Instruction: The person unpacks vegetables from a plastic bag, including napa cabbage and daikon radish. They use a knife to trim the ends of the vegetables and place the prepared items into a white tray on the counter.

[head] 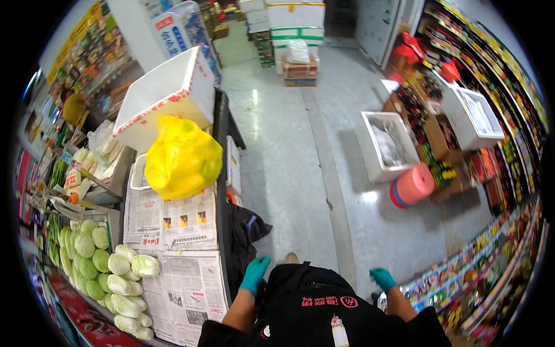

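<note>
My left hand (255, 275), in a teal glove, hangs beside the edge of a newspaper-covered table (182, 277) and near a black plastic bag (245, 227) below it; nothing shows in its grasp. My right hand (383, 279), gloved alike, hangs on the other side of my black apron (312, 286), near a shelf of small packets (433, 282); its fingers are partly bent and look empty. On the table stands a full yellow plastic bag (184, 158), touching a large white foam box (167, 93). Napa cabbages (125, 303) and round green cabbages (86, 266) lie stacked at the left.
Open white foam boxes (386, 171) stand on the floor at the right, beside stacked pink stools (412, 186) and cardboard boxes (440, 134). Bottle shelves line the right wall. Ahead are stacked foam boxes (297, 21) and a door (377, 28). A person (76, 108) is at the upper left.
</note>
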